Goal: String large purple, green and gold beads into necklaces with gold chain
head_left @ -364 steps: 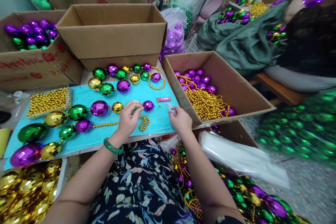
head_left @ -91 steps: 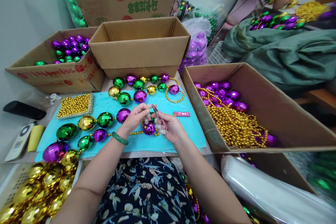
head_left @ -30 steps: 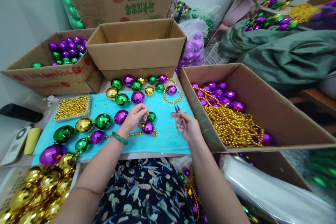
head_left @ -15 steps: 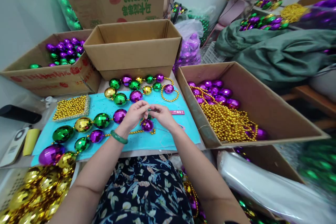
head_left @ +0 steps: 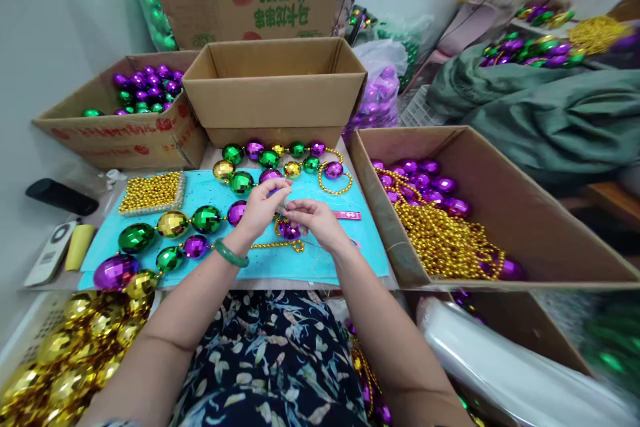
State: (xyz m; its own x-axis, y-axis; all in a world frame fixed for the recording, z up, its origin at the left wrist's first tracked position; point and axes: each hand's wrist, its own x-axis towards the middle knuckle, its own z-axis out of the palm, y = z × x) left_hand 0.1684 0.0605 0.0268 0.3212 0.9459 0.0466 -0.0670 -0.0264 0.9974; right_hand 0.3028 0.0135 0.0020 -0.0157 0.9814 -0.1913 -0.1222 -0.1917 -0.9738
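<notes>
My left hand (head_left: 263, 210) and my right hand (head_left: 316, 221) meet over the blue sheet (head_left: 320, 267), fingertips pinched close together. What lies between them is too small to make out; a thin thread seems to trail beneath. Just below the fingers are a faceted purple bead (head_left: 289, 230) and a short gold bead chain (head_left: 275, 246). On the left, a strand of large green, gold and purple beads (head_left: 206, 219) runs under my left hand and wrist. A green bangle (head_left: 231, 253) circles that wrist. Beyond the hands lies another strand of beads (head_left: 269, 159) with a gold chain loop.
A tray of small gold beads (head_left: 151, 193) sits at left. Cardboard boxes surround the table: one ahead (head_left: 275, 100), one at left (head_left: 120, 137), one at right (head_left: 550, 227) with gold chains. Gold balls (head_left: 85, 340) fill a lower-left basket. A pink-red strip (head_left: 347, 215) lies near my right hand.
The whole view has shifted, so table things appear further right. My hands have drawn slightly apart, with the fingertips still close; the purple bead stays beneath them.
</notes>
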